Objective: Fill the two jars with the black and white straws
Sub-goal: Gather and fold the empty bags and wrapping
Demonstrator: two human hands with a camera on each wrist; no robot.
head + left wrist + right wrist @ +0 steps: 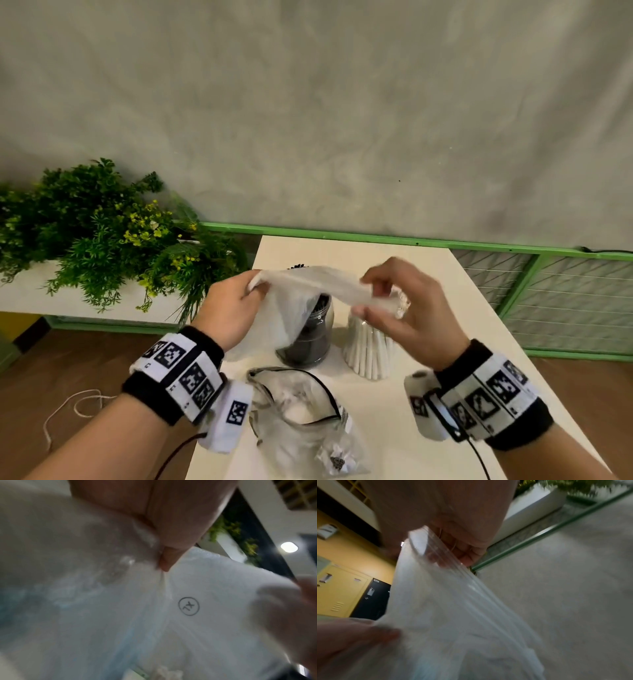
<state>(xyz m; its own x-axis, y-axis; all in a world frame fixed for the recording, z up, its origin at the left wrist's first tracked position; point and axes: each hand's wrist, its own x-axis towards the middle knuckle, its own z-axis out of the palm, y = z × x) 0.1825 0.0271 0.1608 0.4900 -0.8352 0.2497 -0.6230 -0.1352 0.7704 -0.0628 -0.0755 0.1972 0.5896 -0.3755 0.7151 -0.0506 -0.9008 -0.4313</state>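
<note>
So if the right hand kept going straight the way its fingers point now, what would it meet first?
Probably the left hand: the right hand points leftward along the clear plastic bag both pinch. Depth is unclear.

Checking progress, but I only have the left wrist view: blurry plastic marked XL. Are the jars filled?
Observer: The head view shows a glass jar packed with black straws.
Operator: And the white ones?
Observer: White straws stand bundled just right of it.
Operator: Is the right hand free?
Observer: No, the right hand pinches the zip edge of the plastic bag.
</note>
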